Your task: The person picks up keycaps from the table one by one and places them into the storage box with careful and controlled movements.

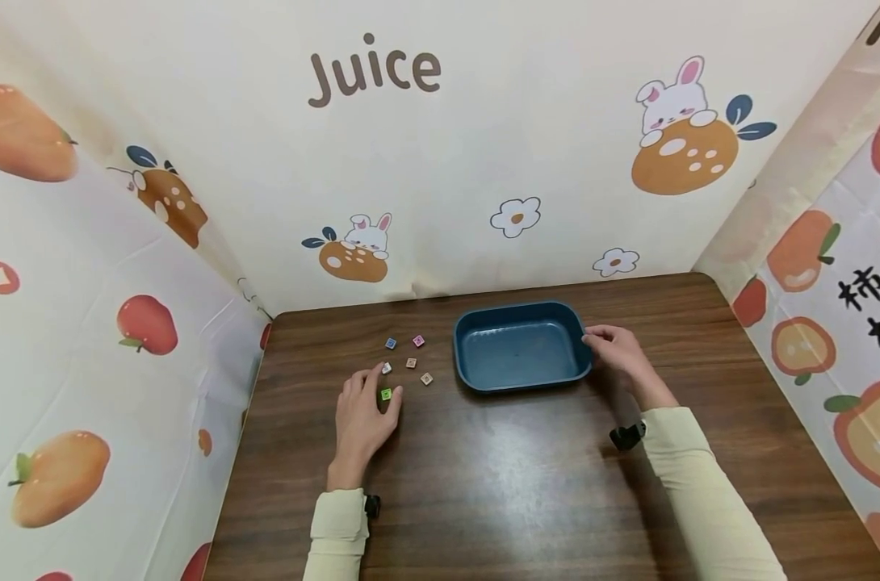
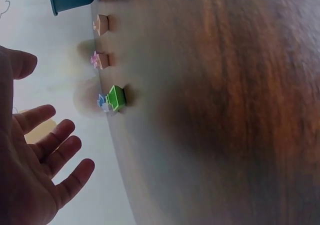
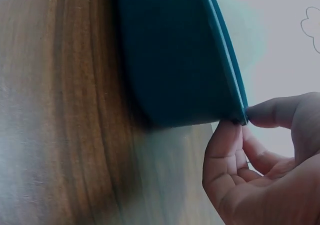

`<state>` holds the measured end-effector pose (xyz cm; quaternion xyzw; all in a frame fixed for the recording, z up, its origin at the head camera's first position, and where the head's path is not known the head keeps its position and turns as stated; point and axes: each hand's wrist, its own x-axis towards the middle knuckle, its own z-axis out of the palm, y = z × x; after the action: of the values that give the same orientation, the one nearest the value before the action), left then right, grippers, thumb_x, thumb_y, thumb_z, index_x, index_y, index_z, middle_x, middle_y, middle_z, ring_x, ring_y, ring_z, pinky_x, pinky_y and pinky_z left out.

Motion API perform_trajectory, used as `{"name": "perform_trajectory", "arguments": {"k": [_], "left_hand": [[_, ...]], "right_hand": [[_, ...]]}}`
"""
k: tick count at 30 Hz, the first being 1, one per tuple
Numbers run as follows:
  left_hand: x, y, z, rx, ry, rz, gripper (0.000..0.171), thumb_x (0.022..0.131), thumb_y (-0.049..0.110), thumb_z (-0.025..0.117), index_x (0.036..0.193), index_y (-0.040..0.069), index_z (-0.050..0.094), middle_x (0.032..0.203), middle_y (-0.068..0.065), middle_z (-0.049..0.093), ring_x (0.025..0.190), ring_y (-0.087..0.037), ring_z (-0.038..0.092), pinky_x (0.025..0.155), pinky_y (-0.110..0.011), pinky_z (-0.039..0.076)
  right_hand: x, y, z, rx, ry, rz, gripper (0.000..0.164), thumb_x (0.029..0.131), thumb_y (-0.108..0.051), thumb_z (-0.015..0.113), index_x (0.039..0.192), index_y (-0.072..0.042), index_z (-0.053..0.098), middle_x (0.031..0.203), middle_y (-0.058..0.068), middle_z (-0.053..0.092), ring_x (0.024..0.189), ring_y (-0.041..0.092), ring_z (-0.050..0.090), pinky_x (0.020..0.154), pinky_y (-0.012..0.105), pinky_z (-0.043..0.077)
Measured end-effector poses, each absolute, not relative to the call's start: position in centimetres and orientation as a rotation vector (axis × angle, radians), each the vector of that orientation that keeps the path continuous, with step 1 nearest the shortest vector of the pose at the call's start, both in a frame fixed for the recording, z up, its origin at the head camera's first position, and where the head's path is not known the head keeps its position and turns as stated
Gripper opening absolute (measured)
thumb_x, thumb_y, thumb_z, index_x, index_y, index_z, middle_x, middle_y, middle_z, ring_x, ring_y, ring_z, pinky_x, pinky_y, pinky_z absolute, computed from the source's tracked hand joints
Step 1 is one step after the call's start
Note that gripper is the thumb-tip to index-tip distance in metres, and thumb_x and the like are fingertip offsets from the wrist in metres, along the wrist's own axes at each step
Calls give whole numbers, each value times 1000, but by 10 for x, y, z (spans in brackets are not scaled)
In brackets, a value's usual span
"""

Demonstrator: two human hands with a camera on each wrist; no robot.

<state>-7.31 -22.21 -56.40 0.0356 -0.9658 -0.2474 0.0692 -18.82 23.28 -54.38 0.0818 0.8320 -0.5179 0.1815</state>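
The right grip pinches a smooth, round-cornered tray; left of it, the left grip is spread beside a squarish green block.

- The counter is finished in dark brown wood grain, with rounded far corners.
- A pale glare is cast across its middle; it is probably thrown by a light overhead, though this cannot be told for certain.
- The cream back wall is printed with the word "Juice", two rabbits hugging orange fruits and two white flowers.
- The left wall is covered in creased white sheeting, patterned with red and orange fruit.
- The right wall is decorated with similar fruit and black characters.
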Motion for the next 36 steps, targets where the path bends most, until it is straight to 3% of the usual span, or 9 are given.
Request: {"name": "perform_trajectory", "arguments": {"k": [6, 10, 13, 21, 29, 36], "left_hand": [[-72, -223, -564, 128, -2921, -774, 59, 105, 48, 58, 154, 14, 53, 141, -17, 59, 134, -38, 53, 114, -59, 42], [-72, -224, -565, 136, -2926, -786, 58, 107, 47, 54, 155, 15, 53, 142, -17, 58, 134, -39, 53, 113, -59, 42], [-72, -225, -567, 137, -2919, -789, 57, 108, 47, 53, 155, 15, 53, 142, -17, 58, 134, -39, 53, 113, -59, 43], [-70, -226, -571, 157, -2938, -776, 59, 107, 49, 55, 156, 17, 52, 143, -17, 58, 135, -38, 53, 114, -59, 43], [-62, -227, -580, 199, -2905, -817, 59, 104, 46, 62, 154, 15, 54, 141, -17, 60, 132, -39, 55, 113, -59, 44], [-56, -230, -589, 267, -2952, -830, 64, 103, 45, 64, 155, 11, 51, 143, -20, 59, 133, -41, 55, 112, -59, 46]], "right_hand": [[-198, 240, -540, 232, 2240, -1491, 53, 111, -26, 51, 151, 7, 51, 142, 27, 59, 91, 3, 67, 83, 24, 61], [-206, 248, -540, 217, 2155, -1500, 52, 110, -22, 53, 151, 9, 50, 120, 12, 72, 89, -2, 66, 83, 22, 61], [-212, 252, -538, 236, 2089, -1500, 52, 109, -20, 54, 152, 9, 48, 102, -8, 69, 87, -2, 65, 84, 21, 61], [-218, 254, -538, 199, 2067, -1494, 53, 109, -19, 54, 151, 12, 47, 102, -8, 69, 86, -1, 65, 86, 23, 62], [-220, 257, -540, 204, 2016, -1558, 47, 108, -17, 58, 145, 11, 54, 98, -13, 73, 85, 0, 68, 83, 23, 62], [-222, 255, -541, 164, 2010, -1518, 54, 108, -20, 56, 150, 14, 47, 100, -13, 71, 88, -2, 66, 85, 21, 62]]}}
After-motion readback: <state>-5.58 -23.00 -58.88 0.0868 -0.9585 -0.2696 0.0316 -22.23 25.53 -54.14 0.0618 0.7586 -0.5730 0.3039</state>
